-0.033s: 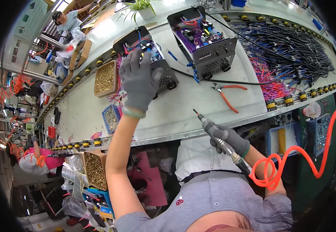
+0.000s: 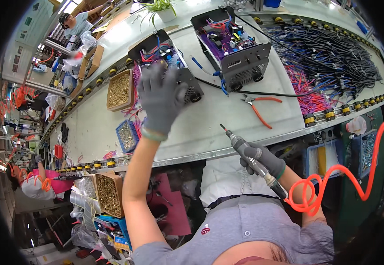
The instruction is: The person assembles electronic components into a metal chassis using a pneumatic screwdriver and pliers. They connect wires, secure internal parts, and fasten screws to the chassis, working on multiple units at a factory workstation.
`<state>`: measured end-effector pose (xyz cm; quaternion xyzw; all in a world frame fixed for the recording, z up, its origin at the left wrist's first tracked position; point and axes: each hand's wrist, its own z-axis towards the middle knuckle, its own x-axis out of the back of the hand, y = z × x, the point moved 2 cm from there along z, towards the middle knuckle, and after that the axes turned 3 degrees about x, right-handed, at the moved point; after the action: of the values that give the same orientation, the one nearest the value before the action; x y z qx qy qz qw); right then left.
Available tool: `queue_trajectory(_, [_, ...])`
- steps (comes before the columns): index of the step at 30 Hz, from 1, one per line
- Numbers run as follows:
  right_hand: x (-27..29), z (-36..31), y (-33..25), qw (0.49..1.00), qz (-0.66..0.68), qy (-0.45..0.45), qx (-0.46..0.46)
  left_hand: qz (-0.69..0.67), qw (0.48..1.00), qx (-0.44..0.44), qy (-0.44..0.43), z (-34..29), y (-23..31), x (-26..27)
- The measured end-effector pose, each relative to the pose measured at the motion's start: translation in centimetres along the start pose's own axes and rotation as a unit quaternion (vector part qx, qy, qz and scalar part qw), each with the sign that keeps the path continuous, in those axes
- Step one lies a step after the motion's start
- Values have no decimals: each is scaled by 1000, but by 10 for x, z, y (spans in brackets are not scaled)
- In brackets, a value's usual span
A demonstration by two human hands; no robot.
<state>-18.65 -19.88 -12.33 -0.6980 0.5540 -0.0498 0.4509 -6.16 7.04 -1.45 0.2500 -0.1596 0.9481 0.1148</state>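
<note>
The left hand (image 2: 161, 99) wears a gray glove. Its fingers are spread wide and it holds nothing. It hovers over a black box (image 2: 167, 57) with its top off, and red and blue wires show inside. The box sits on the long white bench (image 2: 214, 128), just past the fingertips.

The right hand (image 2: 262, 159), gloved too, is wrapped tight around a screwdriver tool (image 2: 245, 150). The tool's thin tip points up and away, over the near edge of the bench. An orange curly hose (image 2: 333, 181) runs from the back of the tool, out past the wrist.

Beyond the right hand lie red-handled pliers (image 2: 258, 108) on the bench. Farther past them stands a second open box (image 2: 234, 46) with a purple board inside.

To the outer side of the left hand sits a brown tray of gold screws (image 2: 119, 90). Nearer the wrist is a small blue tray (image 2: 126, 136) of little parts. Far off beyond the right hand is a big heap of dark wires (image 2: 333, 57), and pink wires (image 2: 309, 90) lie beside it.
</note>
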Motion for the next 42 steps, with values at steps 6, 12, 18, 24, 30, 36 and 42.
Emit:
queue_trajectory(6, [5,-3,11,999,42,-5,26,-217,875,243,-359,-135,65,3])
queue_trajectory(12, [4,2,13,999,2,-11,51,-153,898,293,-289,-156,101,0])
queue_trajectory(18, [-5,1,9,999,16,-5,50,-147,901,281,-297,-157,102,-6])
queue_trajectory(24, [-10,-4,6,997,-32,-22,65,-141,915,291,-241,-167,101,-21])
queue_trajectory(30, [-11,-30,-9,988,-90,-68,104,-697,271,612,-256,-114,92,2])
queue_trajectory(36, [-11,-48,-21,988,-84,-55,121,-719,245,561,-329,-99,105,7])
queue_trajectory(42, [-6,-51,-31,985,-114,-36,123,-714,252,575,-311,-83,114,5])
